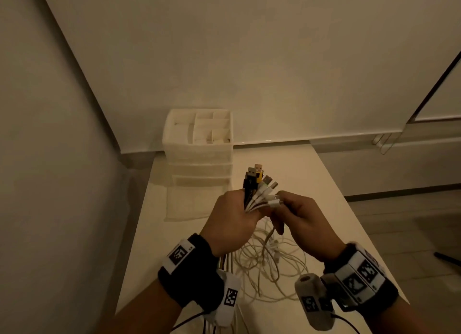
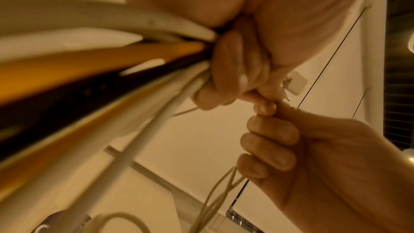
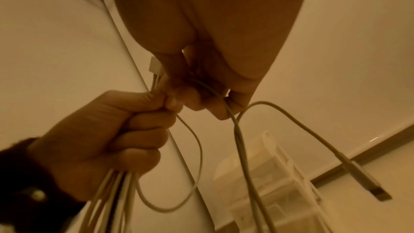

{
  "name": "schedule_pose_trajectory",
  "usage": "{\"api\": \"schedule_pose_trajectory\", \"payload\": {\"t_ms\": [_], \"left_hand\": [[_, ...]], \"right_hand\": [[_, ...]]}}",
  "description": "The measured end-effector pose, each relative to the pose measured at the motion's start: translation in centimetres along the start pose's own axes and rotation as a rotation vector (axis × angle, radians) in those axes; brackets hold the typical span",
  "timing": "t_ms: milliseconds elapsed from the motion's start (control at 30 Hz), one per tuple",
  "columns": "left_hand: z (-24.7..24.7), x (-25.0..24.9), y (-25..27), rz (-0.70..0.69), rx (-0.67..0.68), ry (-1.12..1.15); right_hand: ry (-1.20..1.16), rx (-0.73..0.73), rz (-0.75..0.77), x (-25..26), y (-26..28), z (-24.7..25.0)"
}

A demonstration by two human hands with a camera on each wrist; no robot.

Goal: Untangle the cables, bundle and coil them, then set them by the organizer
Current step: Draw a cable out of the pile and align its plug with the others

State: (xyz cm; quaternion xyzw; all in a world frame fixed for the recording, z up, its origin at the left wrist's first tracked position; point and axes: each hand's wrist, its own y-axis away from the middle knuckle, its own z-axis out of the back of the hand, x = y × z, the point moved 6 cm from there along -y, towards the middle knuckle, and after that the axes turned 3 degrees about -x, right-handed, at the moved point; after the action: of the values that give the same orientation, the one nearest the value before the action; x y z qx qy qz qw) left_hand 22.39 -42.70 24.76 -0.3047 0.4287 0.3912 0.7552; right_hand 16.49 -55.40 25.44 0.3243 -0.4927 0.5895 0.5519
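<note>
My left hand grips a bundle of cable ends above the table, with black, yellow and white USB plugs fanning up out of the fist. Close on its right, my right hand pinches a white connector against the bundle and holds a white cable running down through its fingers. The rest of the cables hang from both hands into a loose tangled heap on the table. The left wrist view shows white, yellow and black cables leaving the left fist. A white drawer organizer stands at the table's far left.
The white table is narrow, with a wall on the left and its right edge dropping to the floor. A flat white mat lies in front of the organizer. A free USB plug dangles below the right hand.
</note>
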Motion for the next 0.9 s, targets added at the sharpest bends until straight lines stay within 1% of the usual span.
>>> {"api": "schedule_pose_trajectory", "payload": {"t_ms": [67, 167, 233, 267, 367, 400, 433, 500, 567, 633, 667, 700, 733, 800, 833, 900], "left_hand": [[0.1, -0.5, -0.2, -0.031, -0.028, 0.006], [1.5, -1.1, -0.4, -0.058, -0.193, 0.059], [2.4, -1.8, -0.5, -0.052, -0.264, 0.106], [3.2, -1.9, -0.7, -0.043, -0.304, 0.167], [7.1, -1.6, -1.2, -0.006, -0.522, 0.393], [8.4, -1.3, -1.3, -0.002, -0.581, 0.419], [9.5, -1.1, -1.3, 0.0, -0.615, 0.404], [10.2, -0.5, -1.3, 0.005, -0.63, 0.32], [9.6, -0.1, -0.9, 0.014, -0.638, 0.218], [8.5, -0.2, -0.3, -0.003, -0.66, 0.187], [8.0, -0.3, -0.1, -0.018, -0.655, 0.185], [7.3, -0.6, 0.0, -0.037, -0.616, 0.187], [6.3, -1.1, -0.2, -0.054, -0.532, 0.174], [3.6, -1.7, -0.4, -0.043, -0.286, 0.125], [2.2, -1.6, -0.6, -0.034, -0.186, 0.094], [0.3, -1.6, -0.8, -0.043, -0.089, -0.013]], "right_hand": [[-0.011, 0.024, -0.007, -0.8, 0.1, 0.2], [0.033, 0.04, 0.005, -2.3, 0.5, 0.2], [0.057, 0.031, 0.018, -3.3, 0.5, 0.4], [0.065, 0.027, 0.011, -4.2, 0.4, 0.5], [0.091, -0.001, -0.051, -7.8, 0.5, 1.3], [0.097, -0.017, -0.075, -9.0, 0.7, 1.7], [0.104, -0.036, -0.1, -10.0, 1.0, 2.1], [0.112, -0.06, -0.127, -11.1, 1.1, 2.7], [0.096, -0.078, -0.134, -11.1, 1.0, 2.8], [0.089, -0.077, -0.136, -10.5, 0.5, 2.7], [0.087, -0.062, -0.137, -10.0, 0.4, 2.6], [0.079, -0.042, -0.135, -9.5, 0.2, 2.6], [0.058, -0.017, -0.129, -8.8, 0.1, 2.5], [-0.002, 0.033, -0.099, -7.0, -0.3, 2.4], [-0.022, 0.051, -0.077, -5.9, -0.5, 2.3], [-0.04, 0.071, -0.04, -3.9, -1.0, 2.3]]}}
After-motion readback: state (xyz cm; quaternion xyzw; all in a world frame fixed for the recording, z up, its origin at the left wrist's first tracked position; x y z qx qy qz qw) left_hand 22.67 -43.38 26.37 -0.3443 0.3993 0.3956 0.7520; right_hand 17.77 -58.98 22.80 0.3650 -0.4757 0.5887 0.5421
